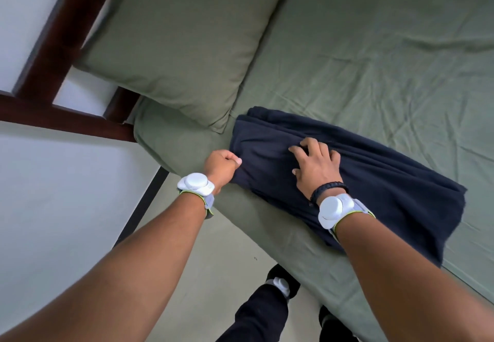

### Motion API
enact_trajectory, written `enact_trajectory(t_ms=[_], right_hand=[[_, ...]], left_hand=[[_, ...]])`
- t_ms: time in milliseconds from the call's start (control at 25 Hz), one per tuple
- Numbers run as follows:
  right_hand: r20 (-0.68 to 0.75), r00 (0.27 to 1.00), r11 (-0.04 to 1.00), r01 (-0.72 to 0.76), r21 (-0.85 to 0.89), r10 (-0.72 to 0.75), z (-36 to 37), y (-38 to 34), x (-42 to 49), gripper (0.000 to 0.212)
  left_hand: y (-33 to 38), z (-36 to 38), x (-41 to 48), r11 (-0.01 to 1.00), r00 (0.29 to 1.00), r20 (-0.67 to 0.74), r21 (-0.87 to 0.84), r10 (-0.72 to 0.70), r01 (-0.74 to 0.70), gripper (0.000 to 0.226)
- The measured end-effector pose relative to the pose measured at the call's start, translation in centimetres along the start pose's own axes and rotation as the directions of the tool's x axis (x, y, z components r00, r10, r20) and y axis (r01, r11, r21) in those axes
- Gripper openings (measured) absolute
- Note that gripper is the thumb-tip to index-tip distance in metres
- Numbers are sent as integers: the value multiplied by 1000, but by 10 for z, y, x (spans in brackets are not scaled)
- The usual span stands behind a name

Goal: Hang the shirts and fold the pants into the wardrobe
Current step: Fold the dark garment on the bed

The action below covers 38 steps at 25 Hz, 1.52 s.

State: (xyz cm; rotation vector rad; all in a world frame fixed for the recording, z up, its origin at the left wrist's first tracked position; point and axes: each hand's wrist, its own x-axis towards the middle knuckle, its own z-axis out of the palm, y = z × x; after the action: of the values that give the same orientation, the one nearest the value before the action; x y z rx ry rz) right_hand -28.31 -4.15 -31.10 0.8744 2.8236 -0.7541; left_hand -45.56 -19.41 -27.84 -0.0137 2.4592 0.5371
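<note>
The navy pants (387, 181), judged so from the task since the dark cloth is already doubled over, lie along the near edge of the bed (374, 61), just beside the corner of the green pillow (187, 47). The left hand (223, 165) is clenched on the bundle's near-left edge, thumb pinching cloth against the forefinger, probably to pull the layers taut. The right hand (315, 165) presses down mid-bundle with fingers spread and bent, grasping nothing, likely pinning the fold flat. The wardrobe is out of view.
</note>
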Motion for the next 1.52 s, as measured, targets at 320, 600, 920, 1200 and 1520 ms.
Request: enact_trajectory(t_ms=[320, 600, 920, 1200, 1520], right_hand=[[322, 937, 975, -67, -212, 135, 15, 9, -9, 152], [-99, 497, 505, -831, 232, 862, -11, 125, -125, 108], [285, 371, 73, -712, 698, 884, -29, 112, -191, 38], [181, 639, 231, -506, 831, 748, -92, 32, -160, 59], [196, 883, 431, -389, 814, 426, -55, -131, -3, 58]], left_hand=[[42, 33, -30, 602, 701, 25, 491, 712, -629, 39], [90, 85, -42, 642, 916, 94, 686, 389, -343, 108], [161, 243, -246, 687, 758, 541, 393, 365, -611, 86], [199, 158, -206, 705, 754, 406, 297, 517, -644, 36], [120, -35, 20, 910, 936, 183, 237, 301, -340, 42]])
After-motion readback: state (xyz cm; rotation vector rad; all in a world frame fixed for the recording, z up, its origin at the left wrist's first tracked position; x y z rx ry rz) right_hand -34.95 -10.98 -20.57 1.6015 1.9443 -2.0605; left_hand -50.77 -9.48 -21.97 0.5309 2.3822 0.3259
